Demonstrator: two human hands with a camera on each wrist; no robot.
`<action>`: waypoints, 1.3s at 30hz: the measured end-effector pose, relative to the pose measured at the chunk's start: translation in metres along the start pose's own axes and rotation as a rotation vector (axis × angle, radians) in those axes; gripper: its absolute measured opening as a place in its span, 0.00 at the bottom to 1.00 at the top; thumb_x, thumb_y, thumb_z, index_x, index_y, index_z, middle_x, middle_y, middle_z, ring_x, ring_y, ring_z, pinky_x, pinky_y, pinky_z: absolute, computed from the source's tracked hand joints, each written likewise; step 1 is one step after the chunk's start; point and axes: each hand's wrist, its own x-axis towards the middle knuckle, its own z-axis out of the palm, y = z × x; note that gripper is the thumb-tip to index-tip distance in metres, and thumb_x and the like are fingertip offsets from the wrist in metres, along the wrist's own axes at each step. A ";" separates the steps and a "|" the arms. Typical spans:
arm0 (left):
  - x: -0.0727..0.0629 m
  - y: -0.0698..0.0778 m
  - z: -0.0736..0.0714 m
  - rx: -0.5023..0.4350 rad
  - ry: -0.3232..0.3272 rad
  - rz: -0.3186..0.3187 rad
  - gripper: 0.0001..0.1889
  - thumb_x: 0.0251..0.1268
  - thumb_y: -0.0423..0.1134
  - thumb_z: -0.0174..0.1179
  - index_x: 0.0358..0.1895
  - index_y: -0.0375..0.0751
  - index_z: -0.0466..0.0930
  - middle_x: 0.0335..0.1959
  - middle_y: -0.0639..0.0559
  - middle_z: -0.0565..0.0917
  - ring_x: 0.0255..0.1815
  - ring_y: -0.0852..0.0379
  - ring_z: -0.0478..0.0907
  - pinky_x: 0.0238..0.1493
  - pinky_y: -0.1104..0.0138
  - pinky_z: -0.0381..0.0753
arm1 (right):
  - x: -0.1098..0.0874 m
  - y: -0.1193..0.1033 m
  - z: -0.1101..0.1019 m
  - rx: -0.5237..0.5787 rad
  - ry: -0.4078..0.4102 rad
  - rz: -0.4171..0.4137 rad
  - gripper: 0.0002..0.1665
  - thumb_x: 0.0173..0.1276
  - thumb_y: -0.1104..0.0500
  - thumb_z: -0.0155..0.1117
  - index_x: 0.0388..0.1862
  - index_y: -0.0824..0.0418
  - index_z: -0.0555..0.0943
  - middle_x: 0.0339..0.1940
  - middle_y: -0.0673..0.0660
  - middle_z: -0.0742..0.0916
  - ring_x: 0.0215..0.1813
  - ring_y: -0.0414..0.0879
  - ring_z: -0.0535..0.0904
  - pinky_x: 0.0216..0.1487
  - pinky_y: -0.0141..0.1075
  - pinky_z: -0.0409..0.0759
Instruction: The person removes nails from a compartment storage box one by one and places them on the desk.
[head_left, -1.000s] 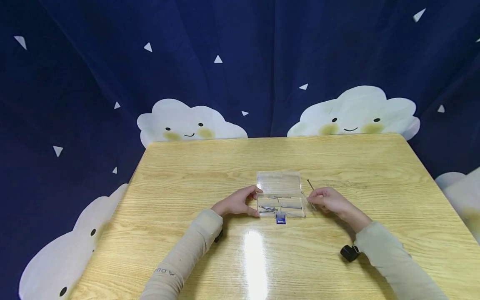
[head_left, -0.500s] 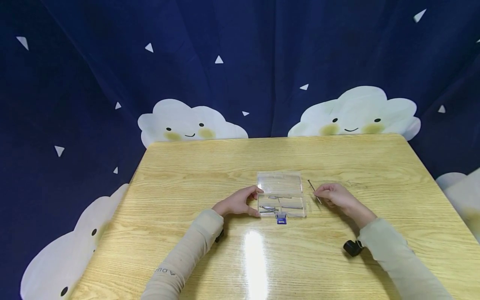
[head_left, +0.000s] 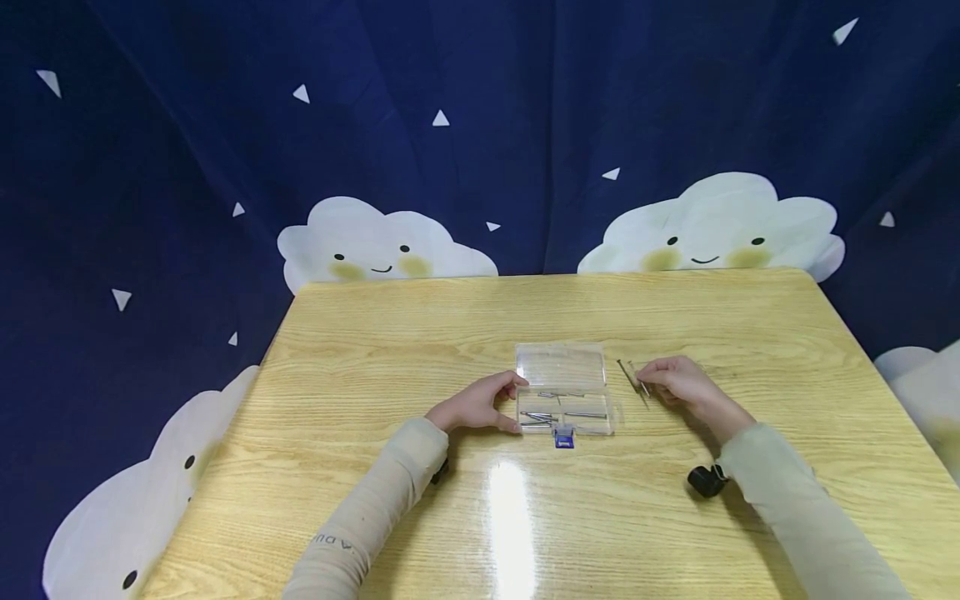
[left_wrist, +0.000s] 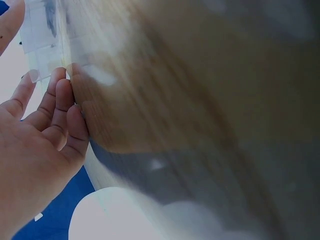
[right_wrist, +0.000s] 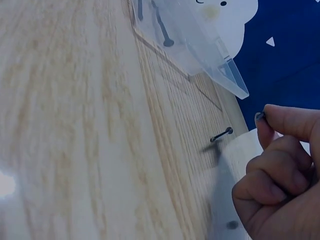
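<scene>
The right hand (head_left: pixel 681 385) pinches a nail (right_wrist: pixel 260 115) between thumb and index finger, its other fingers curled. Close beside it, on the table, lies another nail (head_left: pixel 627 372), right of the plastic box. This clear box (head_left: pixel 555 432) has its lid (head_left: pixel 559 365) folded back and a blue tag (head_left: pixel 564 439) at its front latch. Several nails (head_left: pixel 538 417) lie in its compartments. My left hand (head_left: pixel 474 404) grips the box's left end, thumb at the front corner and index finger near the hinge. Its lower fingers rest by the table in the left wrist view.
A wooden table (head_left: pixel 375 333) spreads around the box, with a bright glare strip in front. Behind it hangs a dark blue curtain (head_left: pixel 517 125) with white clouds. A black camera (head_left: pixel 707 481) is strapped at the right wrist.
The right hand has moved away from the box's right side, to the right and slightly back, with its nail beside the lying one. The left hand and box have stayed put.
</scene>
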 end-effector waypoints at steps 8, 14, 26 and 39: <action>0.000 0.000 0.000 0.009 -0.001 -0.006 0.33 0.45 0.38 0.72 0.56 0.36 0.67 0.39 0.48 0.72 0.40 0.57 0.67 0.45 0.65 0.67 | 0.009 0.003 -0.007 -0.072 0.053 0.024 0.15 0.65 0.61 0.57 0.37 0.75 0.79 0.07 0.44 0.64 0.11 0.36 0.55 0.16 0.31 0.58; 0.001 0.001 0.000 0.011 -0.007 -0.003 0.33 0.45 0.37 0.71 0.57 0.35 0.67 0.39 0.46 0.72 0.40 0.56 0.67 0.45 0.66 0.67 | 0.017 0.005 -0.010 -0.114 0.079 0.026 0.13 0.65 0.60 0.57 0.32 0.71 0.80 0.06 0.44 0.64 0.11 0.36 0.55 0.15 0.31 0.58; -0.001 0.000 0.000 0.007 -0.003 -0.012 0.34 0.44 0.38 0.72 0.57 0.36 0.67 0.39 0.50 0.72 0.41 0.57 0.67 0.47 0.67 0.67 | 0.021 0.005 -0.005 -0.208 0.112 0.044 0.15 0.62 0.60 0.59 0.35 0.74 0.80 0.06 0.43 0.64 0.10 0.37 0.55 0.15 0.32 0.59; 0.000 -0.003 0.002 0.013 -0.003 -0.015 0.34 0.44 0.39 0.72 0.57 0.38 0.67 0.38 0.52 0.71 0.40 0.59 0.66 0.45 0.70 0.66 | 0.027 0.010 -0.002 -0.346 0.163 0.055 0.11 0.61 0.60 0.60 0.24 0.67 0.79 0.06 0.45 0.63 0.10 0.38 0.55 0.15 0.33 0.60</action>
